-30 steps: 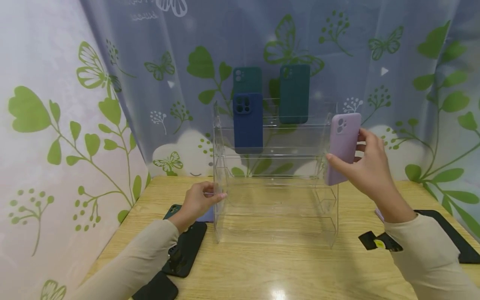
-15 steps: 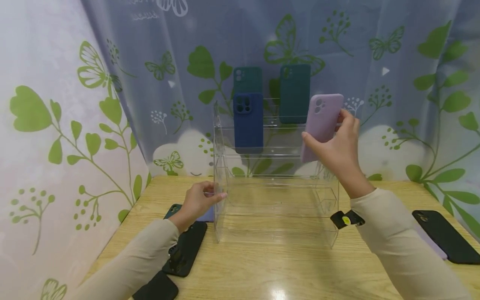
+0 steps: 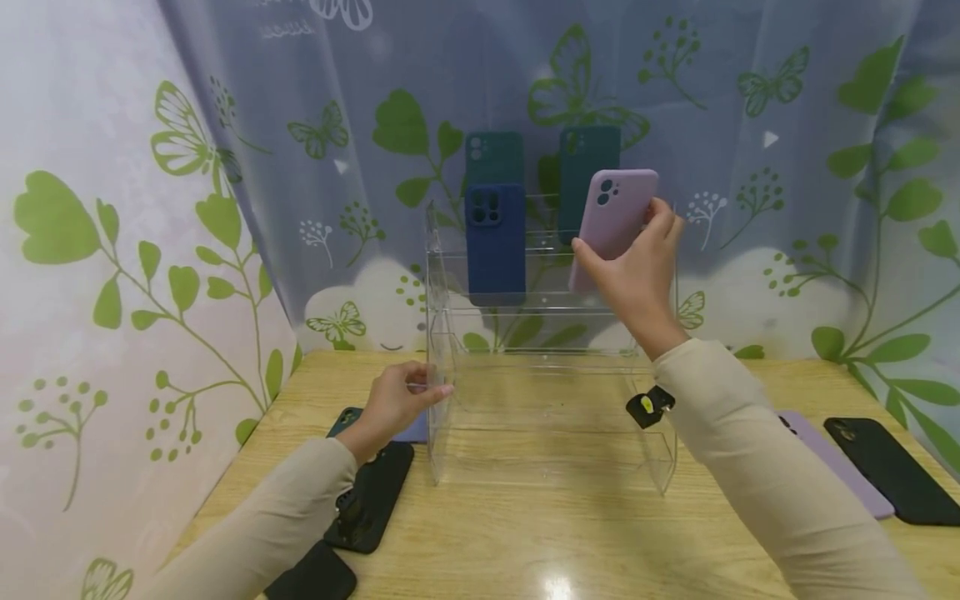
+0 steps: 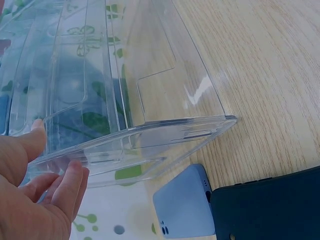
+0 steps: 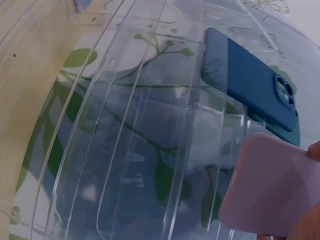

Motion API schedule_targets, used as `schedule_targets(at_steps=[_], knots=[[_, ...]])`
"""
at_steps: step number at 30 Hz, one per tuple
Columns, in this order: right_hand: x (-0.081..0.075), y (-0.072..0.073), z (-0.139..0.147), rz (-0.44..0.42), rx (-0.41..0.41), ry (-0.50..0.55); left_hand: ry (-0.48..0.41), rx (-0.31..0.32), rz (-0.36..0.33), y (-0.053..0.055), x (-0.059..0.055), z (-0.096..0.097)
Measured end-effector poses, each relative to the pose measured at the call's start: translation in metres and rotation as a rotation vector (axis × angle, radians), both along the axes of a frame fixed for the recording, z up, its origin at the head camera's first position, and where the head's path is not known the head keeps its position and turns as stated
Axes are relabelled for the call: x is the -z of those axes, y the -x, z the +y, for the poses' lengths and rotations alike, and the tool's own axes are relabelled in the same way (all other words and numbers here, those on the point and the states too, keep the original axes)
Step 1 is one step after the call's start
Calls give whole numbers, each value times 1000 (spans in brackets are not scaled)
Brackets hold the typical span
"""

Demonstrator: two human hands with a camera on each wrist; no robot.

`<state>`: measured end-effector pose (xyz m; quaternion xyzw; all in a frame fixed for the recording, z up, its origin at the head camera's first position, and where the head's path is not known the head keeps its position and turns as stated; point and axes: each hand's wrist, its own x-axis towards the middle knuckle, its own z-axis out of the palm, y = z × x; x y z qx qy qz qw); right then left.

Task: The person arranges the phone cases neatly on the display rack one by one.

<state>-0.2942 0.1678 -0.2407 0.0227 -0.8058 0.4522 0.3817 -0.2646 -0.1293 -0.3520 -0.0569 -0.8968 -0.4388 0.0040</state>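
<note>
My right hand [image 3: 645, 275] holds a lilac phone case [image 3: 617, 208] by its side edges, thumb on the left and fingers on the right. The case leans a little, camera holes up, in front of a dark green phone case [image 3: 573, 179]. In the right wrist view the lower end of the lilac case [image 5: 270, 185] overlaps the tiers of a clear stepped display stand [image 3: 547, 367]. My left hand [image 3: 397, 404] pinches the stand's left side panel, thumb inside and fingers outside. A blue phone case [image 3: 497, 258] stands on the rack before a teal phone case [image 3: 495, 154].
Left of the stand lie black phone cases [image 3: 378, 500] and a light purple-blue case [image 4: 182, 202]. At the right a lilac case [image 3: 840, 467] lies beside a black case [image 3: 892, 471] on the wooden table [image 3: 540, 542]. A patterned curtain [image 3: 360, 150] hangs behind.
My right hand has carried the lilac phone case left and upward, from the stand's right side to in front of the right-hand dark green case. My left hand has stayed on the panel.
</note>
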Motion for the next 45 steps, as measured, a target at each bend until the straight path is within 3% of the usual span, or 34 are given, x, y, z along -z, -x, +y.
schedule_targets(at_steps=[13, 22, 45], knots=[[6, 21, -9, -65, 85, -72, 3, -7, 4, -1, -2, 1], [9, 21, -12, -167, 99, -149, 4, 3, 10, -1, -2, 2], [18, 26, -26, -157, 191, -137, 6, -1, 12, -1, 0, 1]])
